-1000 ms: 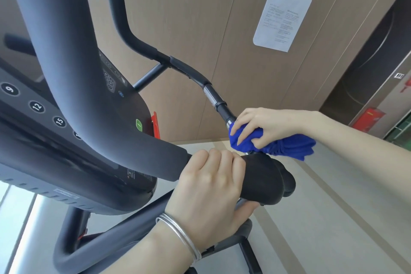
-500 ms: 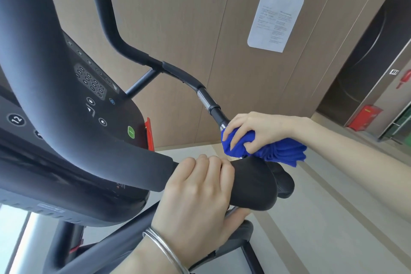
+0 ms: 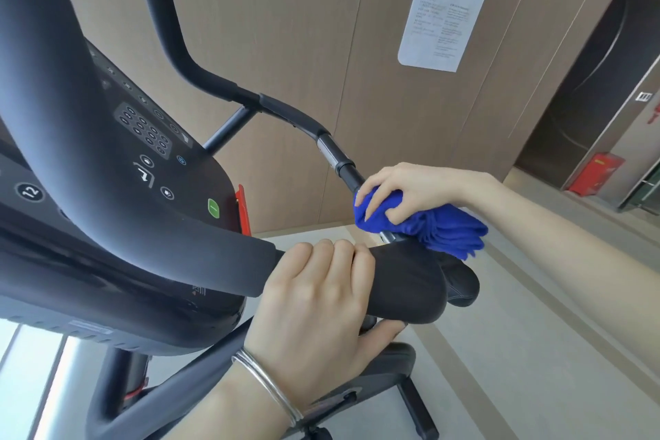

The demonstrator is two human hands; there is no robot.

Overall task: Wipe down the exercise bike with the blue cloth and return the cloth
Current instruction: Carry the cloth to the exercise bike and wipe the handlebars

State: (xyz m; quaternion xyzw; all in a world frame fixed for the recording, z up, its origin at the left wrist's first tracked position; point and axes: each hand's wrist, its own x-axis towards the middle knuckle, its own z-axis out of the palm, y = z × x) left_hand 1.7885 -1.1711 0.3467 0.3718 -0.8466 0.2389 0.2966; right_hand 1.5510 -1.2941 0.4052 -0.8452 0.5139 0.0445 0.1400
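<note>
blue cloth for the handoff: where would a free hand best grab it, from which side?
Probably the loose folded tail of the blue cloth, hanging past the right hand on the side away from the console. Come from there. The other end is bunched under that hand's fingers around the handlebar.

The scene was bright and evenly lit, daylight glowing overexposed at the lower left window [image 3: 21, 379]. Shadows were soft. A mild sheen lay on the console [image 3: 118, 139]. Wide-angle distortion bent edges; the wall notice [image 3: 443, 12] text was too blurred to read.
</note>
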